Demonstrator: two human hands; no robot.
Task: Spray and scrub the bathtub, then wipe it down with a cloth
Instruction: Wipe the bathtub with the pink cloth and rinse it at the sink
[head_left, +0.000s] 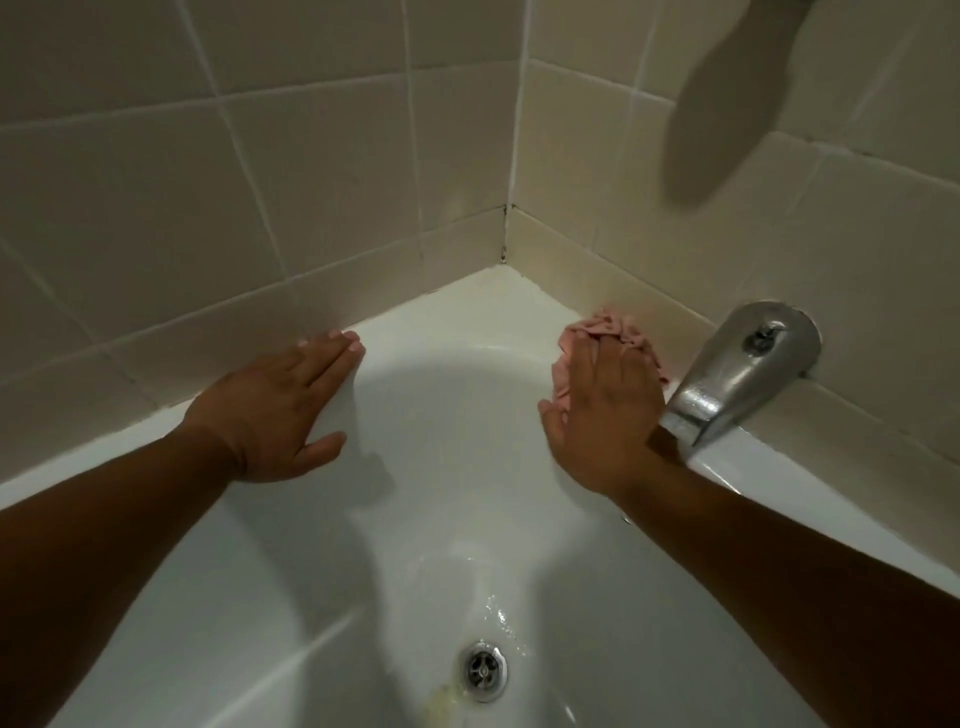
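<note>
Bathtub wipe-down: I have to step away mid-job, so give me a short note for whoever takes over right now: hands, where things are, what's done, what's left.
Left hand: flat, fingers straight, resting on the bathtub rim by the tiled wall, holding nothing.
Right hand: fingers straight, pressing the bunched pink cloth on the end rim, beside the metal spout.
Done: the job is at the wiping stage; no spray bottle or scrubber is in view.
Left: probably the basin floor, wet around the drain, and a yellowish stain beside it.
</note>
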